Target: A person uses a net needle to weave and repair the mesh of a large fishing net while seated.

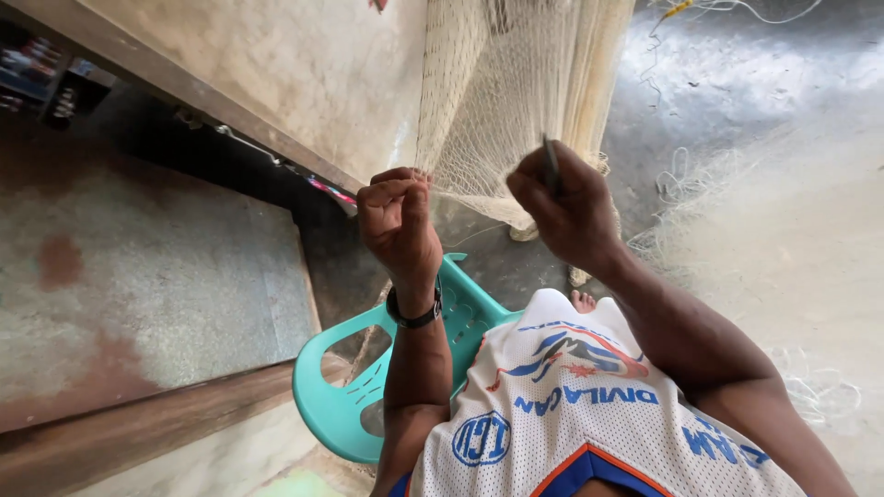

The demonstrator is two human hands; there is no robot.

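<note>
Cream-coloured fishing net [516,101] hangs from the far top of the scene down to the two raised hands; the left hand [398,225] is curled shut, its fingertips pinching the net's lower edge, a dark wristband [416,317] round the wrist; the right hand [566,202], just right of it, is closed round a thin dark tool [550,164] whose tip pokes up against the mesh; a teal plastic chair [354,387] sits near and low, left of the white jersey [571,405]; more netting [737,212] lies spread over the grey floor on the right.
</note>
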